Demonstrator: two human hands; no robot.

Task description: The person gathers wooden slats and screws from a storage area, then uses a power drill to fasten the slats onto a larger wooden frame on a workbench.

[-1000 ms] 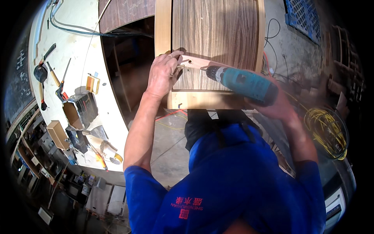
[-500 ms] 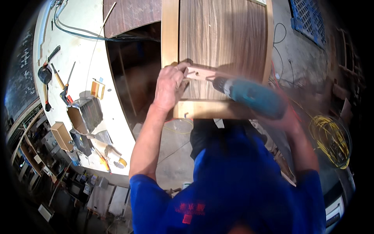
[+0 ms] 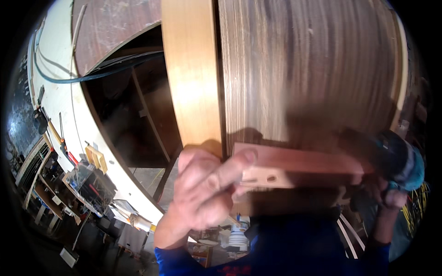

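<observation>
A reddish wooden strip (image 3: 301, 172) with a hole near its left end lies crosswise in front of me. My left hand (image 3: 205, 184) grips that left end, index finger stretched along the top. A teal and black power drill (image 3: 407, 168) is at the far right, blurred. My right hand (image 3: 390, 198) is wrapped round the drill's handle, close to the strip's right end; whether it touches the strip I cannot tell. Beneath the strip is a brown wood-grain panel (image 3: 304, 73) edged on the left by a pale wooden rail (image 3: 191, 83).
To the left a pale tabletop (image 3: 122, 177) carries hand tools, a small yellowish wooden block (image 3: 95, 158) and a dark open box (image 3: 90, 186). A blue-green hose (image 3: 69, 81) crosses it. A white tub (image 3: 238, 237) stands below the work. Yellow cable (image 3: 410, 214) is at right.
My view has come closer to the panel. The drill has moved from over the strip's holes to its far right end. My left hand still holds the strip, now nearer me.
</observation>
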